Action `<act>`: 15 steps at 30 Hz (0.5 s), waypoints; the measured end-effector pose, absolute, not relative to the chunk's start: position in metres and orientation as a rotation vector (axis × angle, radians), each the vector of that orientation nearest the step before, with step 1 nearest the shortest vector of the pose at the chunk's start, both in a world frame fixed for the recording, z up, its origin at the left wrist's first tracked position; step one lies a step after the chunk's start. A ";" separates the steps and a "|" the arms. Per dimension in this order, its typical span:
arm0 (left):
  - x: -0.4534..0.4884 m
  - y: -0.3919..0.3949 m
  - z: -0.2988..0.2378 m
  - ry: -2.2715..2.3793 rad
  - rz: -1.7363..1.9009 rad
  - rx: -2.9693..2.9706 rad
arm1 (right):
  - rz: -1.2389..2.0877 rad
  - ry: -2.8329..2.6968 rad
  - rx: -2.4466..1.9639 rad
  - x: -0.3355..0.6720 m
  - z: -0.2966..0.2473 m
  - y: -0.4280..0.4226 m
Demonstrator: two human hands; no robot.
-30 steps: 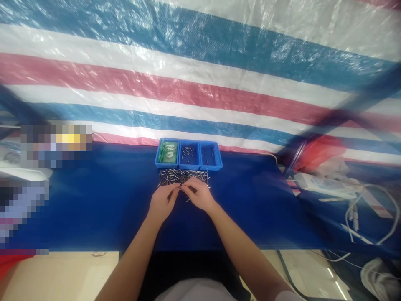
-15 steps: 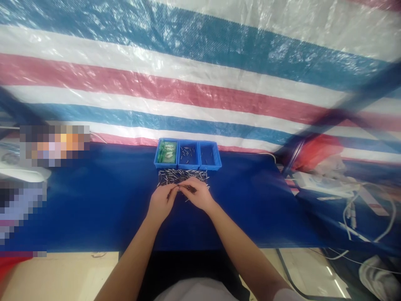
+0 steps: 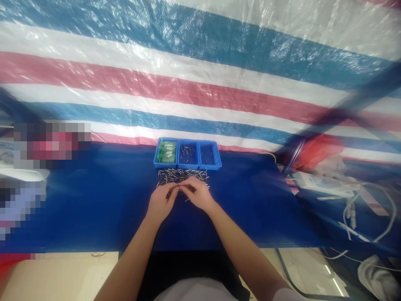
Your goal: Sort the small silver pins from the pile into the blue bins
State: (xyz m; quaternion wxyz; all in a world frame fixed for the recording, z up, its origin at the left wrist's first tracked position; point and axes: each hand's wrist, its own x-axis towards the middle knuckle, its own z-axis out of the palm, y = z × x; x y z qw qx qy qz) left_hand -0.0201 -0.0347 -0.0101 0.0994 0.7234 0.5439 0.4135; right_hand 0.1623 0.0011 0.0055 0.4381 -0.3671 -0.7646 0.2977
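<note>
My left hand [image 3: 161,201] and my right hand [image 3: 198,194] meet fingertip to fingertip over the near side of a pile of slim metal pins [image 3: 180,173]. Both are closed in a pinch. Whatever lies between the fingertips is too small and too covered to name. Behind the pile stand three joined blue bins. The left bin [image 3: 156,161] contains green-and-clear packets [image 3: 168,152]. Several pins lie in the middle bin [image 3: 189,164], and a few in the right bin [image 3: 216,156].
A blue cover spreads over the table [image 3: 250,200]. Striped plastic sheeting [image 3: 188,92] hangs behind it. At the right are white cables [image 3: 351,213] and a red bag [image 3: 324,150]. A blurred-out patch [image 3: 53,144] hides part of the left side.
Hands, pins and bins look almost the same as before. The view has shifted very slightly, and the colours in the blurred-out patch at left differ.
</note>
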 end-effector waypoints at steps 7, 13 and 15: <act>-0.020 -0.036 -0.014 1.600 1.224 2.083 | 0.745 -1.898 -0.938 0.163 0.006 0.001; -0.020 -0.035 -0.013 1.595 1.226 2.141 | 0.739 -1.901 -0.931 0.163 0.005 0.001; -0.020 -0.034 -0.013 1.597 1.215 2.148 | 0.733 -1.904 -0.925 0.163 0.004 0.001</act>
